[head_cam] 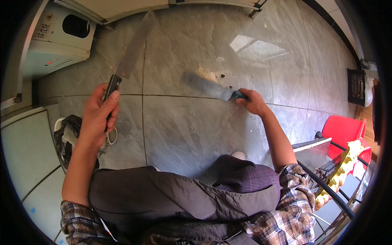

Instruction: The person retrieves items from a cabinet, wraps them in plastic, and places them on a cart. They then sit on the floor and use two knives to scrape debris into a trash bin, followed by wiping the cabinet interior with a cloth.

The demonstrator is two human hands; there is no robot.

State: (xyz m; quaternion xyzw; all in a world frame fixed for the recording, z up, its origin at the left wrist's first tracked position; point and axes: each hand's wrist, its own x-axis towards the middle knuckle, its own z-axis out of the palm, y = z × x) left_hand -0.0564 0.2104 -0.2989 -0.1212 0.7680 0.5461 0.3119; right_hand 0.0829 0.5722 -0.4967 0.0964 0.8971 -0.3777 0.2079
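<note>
My left hand [104, 113] is closed around the black riveted handle of a long knife [133, 50]. Its wide blade points up and away from me, over the floor. In my right hand [252, 102] is the dark handle of a flat, long-bladed tool [208, 86]. Motion blurs this blade, so its exact kind cannot be told. It points left, low over the grey tiled floor [183, 128]. Just beyond it lie pale brown crumbs [209, 74] and a small dark scrap [223, 76].
Below my left forearm stands a bin with a black bag [69, 134]. A white appliance [58, 52] with a red light is at the upper left. At right are a red plastic bucket [341, 131], a rack holding a yellow egg tray [340, 171], and a black crate [356, 87].
</note>
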